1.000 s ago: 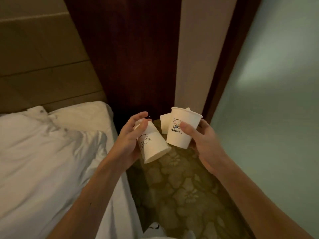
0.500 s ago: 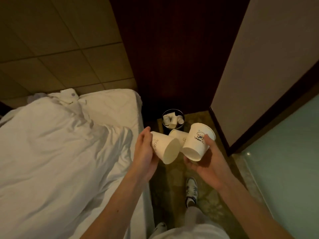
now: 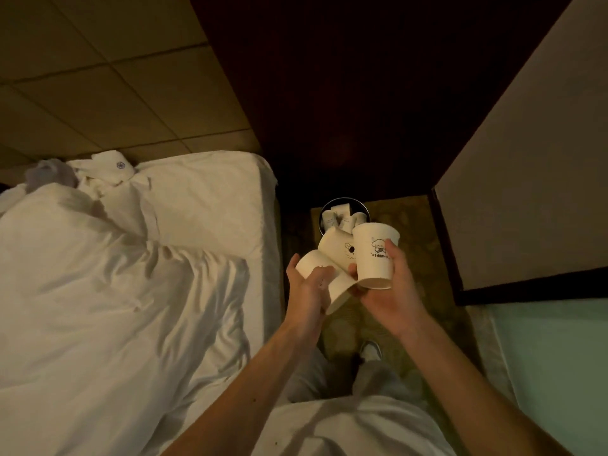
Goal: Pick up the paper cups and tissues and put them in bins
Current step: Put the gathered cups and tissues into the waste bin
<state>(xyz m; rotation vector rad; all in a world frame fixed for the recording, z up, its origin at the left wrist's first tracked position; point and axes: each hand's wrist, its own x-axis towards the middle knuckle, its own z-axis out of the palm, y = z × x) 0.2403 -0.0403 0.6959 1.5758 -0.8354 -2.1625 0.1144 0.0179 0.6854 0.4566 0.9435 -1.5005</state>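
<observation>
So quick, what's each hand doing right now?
Left hand: grips a tilted paper cup.
Right hand: grips a second paper cup; which hand holds the middle cup cannot be told.

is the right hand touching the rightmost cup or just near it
Touching. The head view shows the right hand gripping the rightmost cup, with its fingers wrapped against the cup's sides and no gap.

Dim, warm light falls on the white bed, its creases casting soft shadows. Right of the bed, the wood panel sinks into near-black; straight lines bow toward the frame's edges.
</observation>
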